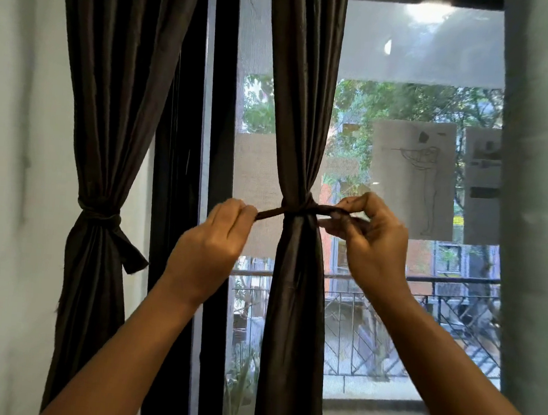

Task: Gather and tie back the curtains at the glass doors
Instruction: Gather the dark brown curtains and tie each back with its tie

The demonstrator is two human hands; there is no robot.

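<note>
Both hands (212,232) on curtain tie (298,211)

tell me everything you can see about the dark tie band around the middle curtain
The narrow dark brown fabric tie band wraps once around the gathered dark brown middle curtain, cinching it to a tight waist. It looks like the curtain's own cloth. Both ends are stretched taut sideways: the left hand pinches one end, the right hand the other. No finished knot shows.
</note>
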